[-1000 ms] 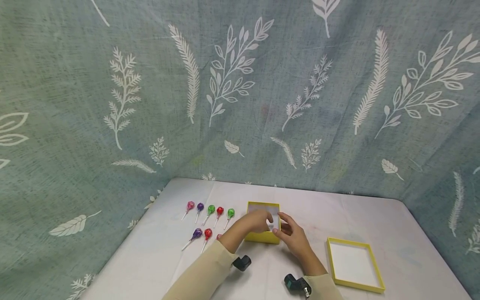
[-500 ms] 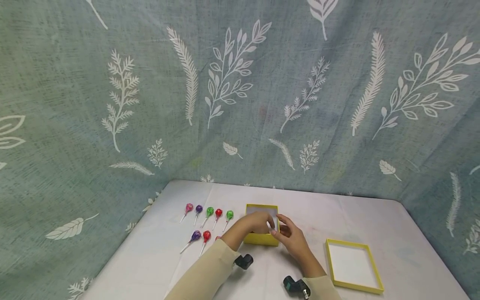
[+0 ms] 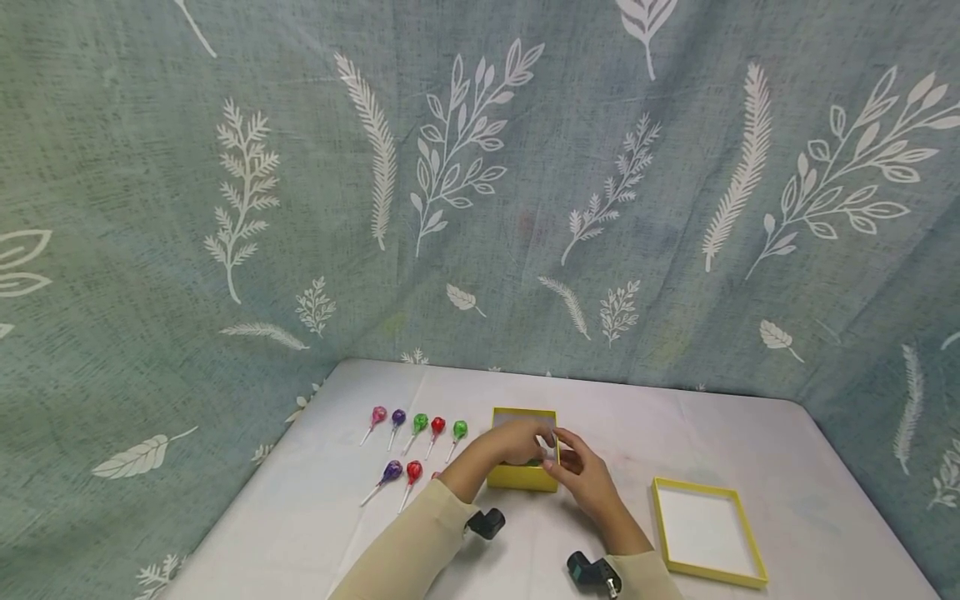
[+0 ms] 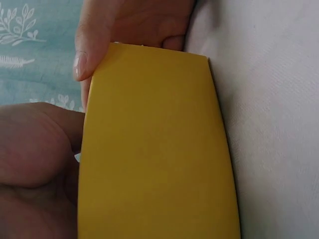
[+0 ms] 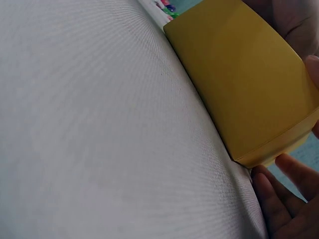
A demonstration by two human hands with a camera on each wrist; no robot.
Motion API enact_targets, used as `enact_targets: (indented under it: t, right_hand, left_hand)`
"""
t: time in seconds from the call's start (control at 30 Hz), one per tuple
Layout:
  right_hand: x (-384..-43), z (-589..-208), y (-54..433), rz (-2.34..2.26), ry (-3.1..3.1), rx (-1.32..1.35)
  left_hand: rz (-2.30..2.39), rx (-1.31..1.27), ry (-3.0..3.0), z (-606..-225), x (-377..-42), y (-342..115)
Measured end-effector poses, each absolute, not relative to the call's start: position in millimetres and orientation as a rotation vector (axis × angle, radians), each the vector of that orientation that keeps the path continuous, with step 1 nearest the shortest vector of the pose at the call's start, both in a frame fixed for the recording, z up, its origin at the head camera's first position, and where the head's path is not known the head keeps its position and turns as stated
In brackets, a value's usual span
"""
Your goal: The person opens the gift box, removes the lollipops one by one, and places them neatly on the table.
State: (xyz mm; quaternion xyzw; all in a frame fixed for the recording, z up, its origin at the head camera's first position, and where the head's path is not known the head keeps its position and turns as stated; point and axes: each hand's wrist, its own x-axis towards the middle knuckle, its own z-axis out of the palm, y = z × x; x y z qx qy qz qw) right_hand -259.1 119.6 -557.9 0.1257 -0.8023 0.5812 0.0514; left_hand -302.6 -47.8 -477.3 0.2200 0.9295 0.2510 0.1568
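A yellow box [image 3: 522,478] without its lid stands on the white-covered table. My left hand [image 3: 516,442] reaches over its near wall, fingers bent down inside and pinching what appears to be a lollipop by its white stick. A bit of green [image 3: 534,462] shows under that hand, mostly covered. At the box's right side, my right hand [image 3: 588,479] grips the wall and near corner between thumb and fingers. In the left wrist view the near wall of the box [image 4: 154,139] hides the left fingertips. The right wrist view has right-hand fingers [image 5: 291,206] along the box's side.
Left of the box lie two rows of wrapped lollipops, among them a purple one [image 3: 392,472] and a green one [image 3: 460,429]; the left forearm partly covers the near row. The yellow-rimmed lid [image 3: 709,532] lies inside up at the right. A patterned curtain [image 3: 480,208] hangs behind.
My left hand has gone slightly deeper into the box, its fingertips shifting toward the right wall. The white stick shows less and a bit of green has appeared. My right hand keeps its grip.
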Motion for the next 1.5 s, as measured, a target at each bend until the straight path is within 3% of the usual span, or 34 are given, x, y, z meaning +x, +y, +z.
enact_targets:
  t: [0.57, 1.5]
  right_hand:
    - [-258, -553, 118, 1.741, -2.479, 0.352]
    - [-257, -551, 118, 1.820, -2.485, 0.288]
  left_hand:
    - [0.955, 0.489, 2.758, -462, -306, -60]
    - [1.228, 0.490, 2.732, -453, -300, -100]
